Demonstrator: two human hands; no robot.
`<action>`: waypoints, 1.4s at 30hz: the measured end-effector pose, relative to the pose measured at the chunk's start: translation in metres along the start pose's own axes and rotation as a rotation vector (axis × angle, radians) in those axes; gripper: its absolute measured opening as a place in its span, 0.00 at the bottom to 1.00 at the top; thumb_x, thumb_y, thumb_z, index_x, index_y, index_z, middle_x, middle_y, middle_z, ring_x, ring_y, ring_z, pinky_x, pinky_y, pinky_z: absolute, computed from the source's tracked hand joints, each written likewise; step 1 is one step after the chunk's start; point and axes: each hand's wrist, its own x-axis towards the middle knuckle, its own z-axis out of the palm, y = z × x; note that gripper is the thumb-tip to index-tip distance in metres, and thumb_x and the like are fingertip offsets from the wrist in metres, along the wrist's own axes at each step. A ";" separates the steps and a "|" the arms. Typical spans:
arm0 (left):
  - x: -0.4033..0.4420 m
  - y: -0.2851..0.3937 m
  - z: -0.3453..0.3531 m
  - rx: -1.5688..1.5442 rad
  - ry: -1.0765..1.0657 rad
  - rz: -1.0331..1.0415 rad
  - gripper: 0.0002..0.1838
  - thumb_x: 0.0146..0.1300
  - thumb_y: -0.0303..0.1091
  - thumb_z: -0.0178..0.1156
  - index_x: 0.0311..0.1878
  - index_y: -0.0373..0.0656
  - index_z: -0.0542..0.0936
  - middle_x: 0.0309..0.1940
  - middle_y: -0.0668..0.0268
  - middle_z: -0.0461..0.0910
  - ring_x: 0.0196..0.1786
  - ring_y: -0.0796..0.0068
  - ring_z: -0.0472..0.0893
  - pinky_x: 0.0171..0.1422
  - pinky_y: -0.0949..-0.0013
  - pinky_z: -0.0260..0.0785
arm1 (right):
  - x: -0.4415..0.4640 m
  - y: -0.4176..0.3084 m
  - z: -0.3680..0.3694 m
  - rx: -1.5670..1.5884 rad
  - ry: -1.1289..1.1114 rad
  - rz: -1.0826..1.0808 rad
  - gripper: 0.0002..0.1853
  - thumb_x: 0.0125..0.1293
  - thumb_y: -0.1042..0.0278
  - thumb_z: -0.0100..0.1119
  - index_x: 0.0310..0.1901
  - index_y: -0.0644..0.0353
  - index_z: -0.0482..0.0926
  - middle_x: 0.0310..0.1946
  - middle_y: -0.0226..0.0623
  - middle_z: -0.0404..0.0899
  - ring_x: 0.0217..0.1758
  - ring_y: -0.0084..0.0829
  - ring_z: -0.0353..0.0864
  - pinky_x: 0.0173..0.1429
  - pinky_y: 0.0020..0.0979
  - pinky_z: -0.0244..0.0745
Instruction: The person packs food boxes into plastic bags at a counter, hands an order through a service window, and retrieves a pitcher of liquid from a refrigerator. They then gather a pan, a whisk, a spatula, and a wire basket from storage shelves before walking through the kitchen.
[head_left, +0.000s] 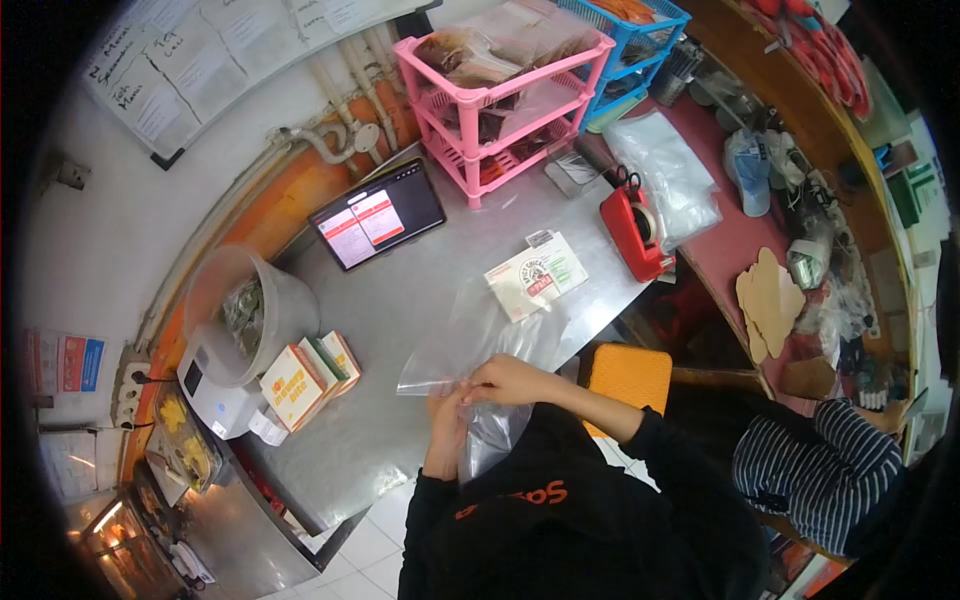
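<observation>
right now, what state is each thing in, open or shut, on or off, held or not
left hand, closed on plastic
right hand, pinching plastic
clear bag, held, mouth unclear
tablet, screen on
tub, open, bag inside
pink rack, loaded
tape dispenser, tape loaded
white box, shut, lying flat

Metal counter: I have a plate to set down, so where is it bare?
The metal counter is bare between the tablet, the small boxes and the clear bag; also between those boxes and the left hand. A smaller patch lies between the tablet, pink rack and flat white packet. It is crowded around the tub and by the tape dispenser.
</observation>
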 end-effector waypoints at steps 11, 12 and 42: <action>-0.049 0.094 -0.049 1.010 0.207 0.843 0.07 0.45 0.21 0.51 0.29 0.41 0.72 0.25 0.67 0.69 0.27 0.78 0.68 0.35 0.77 0.61 | -0.030 0.008 0.008 0.744 0.916 0.178 0.07 0.43 0.77 0.55 0.27 0.61 0.69 0.21 0.38 0.69 0.24 0.31 0.73 0.28 0.29 0.67; -0.052 0.087 -0.047 0.535 0.086 0.403 0.06 0.47 0.22 0.50 0.31 0.41 0.72 0.25 0.67 0.70 0.28 0.77 0.69 0.36 0.75 0.62 | -0.023 -0.001 0.013 0.614 0.738 0.241 0.08 0.43 0.78 0.55 0.28 0.60 0.69 0.20 0.38 0.69 0.25 0.29 0.73 0.28 0.27 0.66; -0.024 0.093 -0.027 0.770 0.188 0.553 0.32 0.39 0.17 0.51 0.53 0.40 0.55 0.47 0.54 0.61 0.31 0.62 0.76 0.34 0.70 0.71 | 0.034 0.098 -0.058 -0.396 0.032 0.061 0.48 0.27 0.44 0.66 0.57 0.31 0.56 0.44 0.47 0.64 0.51 0.45 0.60 0.48 0.46 0.54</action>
